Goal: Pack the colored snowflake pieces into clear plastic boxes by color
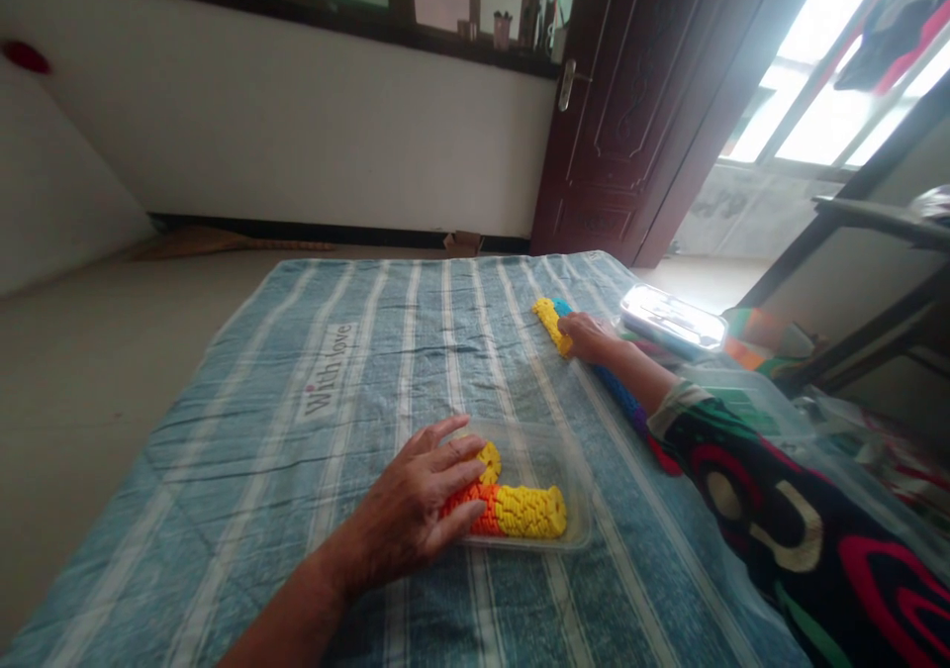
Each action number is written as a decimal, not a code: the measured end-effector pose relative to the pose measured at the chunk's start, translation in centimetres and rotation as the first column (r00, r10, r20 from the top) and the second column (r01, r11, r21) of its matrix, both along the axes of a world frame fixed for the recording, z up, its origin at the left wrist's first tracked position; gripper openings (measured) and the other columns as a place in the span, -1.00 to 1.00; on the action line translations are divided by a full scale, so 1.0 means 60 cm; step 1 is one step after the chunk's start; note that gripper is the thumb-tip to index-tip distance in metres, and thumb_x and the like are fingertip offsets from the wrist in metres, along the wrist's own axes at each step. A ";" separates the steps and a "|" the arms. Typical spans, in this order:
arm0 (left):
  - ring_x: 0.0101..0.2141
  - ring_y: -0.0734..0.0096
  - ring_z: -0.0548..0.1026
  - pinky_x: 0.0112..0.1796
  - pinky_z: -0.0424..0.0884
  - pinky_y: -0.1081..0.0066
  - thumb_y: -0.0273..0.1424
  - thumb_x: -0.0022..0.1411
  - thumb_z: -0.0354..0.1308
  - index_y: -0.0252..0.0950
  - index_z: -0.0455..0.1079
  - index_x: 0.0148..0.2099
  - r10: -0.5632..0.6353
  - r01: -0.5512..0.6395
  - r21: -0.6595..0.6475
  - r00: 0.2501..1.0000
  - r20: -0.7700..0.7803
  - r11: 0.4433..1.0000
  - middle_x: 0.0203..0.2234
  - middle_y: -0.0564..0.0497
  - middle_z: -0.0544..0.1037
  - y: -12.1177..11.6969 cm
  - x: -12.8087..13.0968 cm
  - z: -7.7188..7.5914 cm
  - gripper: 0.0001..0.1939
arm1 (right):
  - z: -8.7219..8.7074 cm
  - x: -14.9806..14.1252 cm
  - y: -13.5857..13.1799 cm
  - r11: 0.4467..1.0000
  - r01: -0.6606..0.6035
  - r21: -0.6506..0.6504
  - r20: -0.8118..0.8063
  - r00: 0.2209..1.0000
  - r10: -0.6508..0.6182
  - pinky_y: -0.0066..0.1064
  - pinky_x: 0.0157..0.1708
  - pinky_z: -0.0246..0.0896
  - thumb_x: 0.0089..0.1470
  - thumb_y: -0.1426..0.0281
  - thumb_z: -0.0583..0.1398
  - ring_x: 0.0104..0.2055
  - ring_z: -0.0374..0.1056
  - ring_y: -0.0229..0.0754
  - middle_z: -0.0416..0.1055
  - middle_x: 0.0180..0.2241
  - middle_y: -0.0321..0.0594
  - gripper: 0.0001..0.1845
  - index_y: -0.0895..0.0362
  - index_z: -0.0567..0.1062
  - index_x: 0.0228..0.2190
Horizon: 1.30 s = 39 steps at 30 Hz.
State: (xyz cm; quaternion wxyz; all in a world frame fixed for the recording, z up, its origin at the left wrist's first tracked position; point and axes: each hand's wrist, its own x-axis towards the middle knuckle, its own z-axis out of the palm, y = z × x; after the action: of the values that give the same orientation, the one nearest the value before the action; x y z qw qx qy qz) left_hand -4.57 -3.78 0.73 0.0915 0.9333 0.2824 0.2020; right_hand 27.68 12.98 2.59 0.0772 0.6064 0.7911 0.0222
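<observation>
In front of me a clear plastic box (583, 480) holds a row of orange notched discs (486, 510) joined end to end with yellow notched discs (530, 512). One yellow disc (489, 462) stands behind them. My left hand (423, 490) lies over the box's left side, fingers spread, touching the orange discs. Further off, my right hand (588, 337) has its fingers closed on a row of yellow discs (550, 324). Close by are blue discs (562, 307), and a dark blue, purple and red row (627, 401) runs partly beneath my right forearm.
Striped blue cloth (244, 430) covers the surface. To the right are a shiny lidded container (672, 317), a clear plastic tub (734, 396) and plastic bags (853, 440). A dark shelf frame (853, 213) stands at the far right, a brown door (616, 104) behind.
</observation>
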 end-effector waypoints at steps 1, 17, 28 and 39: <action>0.21 -0.10 0.28 0.13 0.33 -0.06 -0.38 0.31 0.11 -0.27 0.50 -0.01 -0.001 0.001 -0.003 1.000 -0.003 1.000 0.07 -0.11 0.53 0.000 0.000 0.001 -0.75 | 0.000 -0.001 -0.001 1.000 0.000 0.001 -0.003 1.000 0.000 -0.38 -0.32 0.13 0.08 0.42 0.19 -0.04 0.36 0.02 0.45 -0.06 -0.02 -0.65 0.15 0.48 -0.06; 0.24 -0.07 0.22 0.18 0.24 -0.05 -0.32 0.34 0.11 -0.28 0.48 -0.04 -0.015 0.014 0.005 0.999 0.052 1.000 0.06 -0.10 0.52 0.000 0.003 -0.015 -0.77 | 0.091 -0.091 -0.206 0.834 -0.550 -0.046 -0.439 0.761 0.478 -0.45 -0.41 -0.06 0.06 0.48 0.26 -0.42 0.19 -0.34 0.38 -0.44 -0.34 -0.91 0.15 0.42 -0.42; 0.22 -0.07 0.23 0.17 0.26 -0.06 -0.31 0.32 0.13 -0.25 0.45 0.08 -0.021 0.021 -0.010 0.999 0.045 1.000 0.05 -0.10 0.52 -0.001 0.007 -0.010 -0.69 | 0.022 -0.164 -0.240 0.681 -0.733 -0.011 -0.155 0.674 0.723 -0.38 -0.52 -0.18 0.23 0.60 0.04 -0.47 0.15 -0.31 0.46 -0.33 -0.18 -0.74 0.17 0.47 -0.17; 0.24 -0.05 0.21 0.19 0.23 -0.04 -0.37 0.28 0.17 -0.24 0.49 0.03 -0.001 0.002 -0.031 1.000 0.029 1.000 0.06 -0.09 0.51 -0.003 0.009 -0.008 -0.72 | -0.015 -0.147 -0.255 0.705 -0.698 0.124 -0.091 0.700 0.708 -0.38 -0.52 -0.03 0.34 0.52 -0.05 -0.47 0.16 -0.28 0.36 -0.35 -0.20 -0.73 0.19 0.44 -0.17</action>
State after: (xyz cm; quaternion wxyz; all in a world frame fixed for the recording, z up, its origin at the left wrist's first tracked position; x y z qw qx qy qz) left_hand -4.04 -3.94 0.27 0.1102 0.9289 0.2835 0.2111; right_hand 18.87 -2.29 1.66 -0.0139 0.2611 0.9643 0.0416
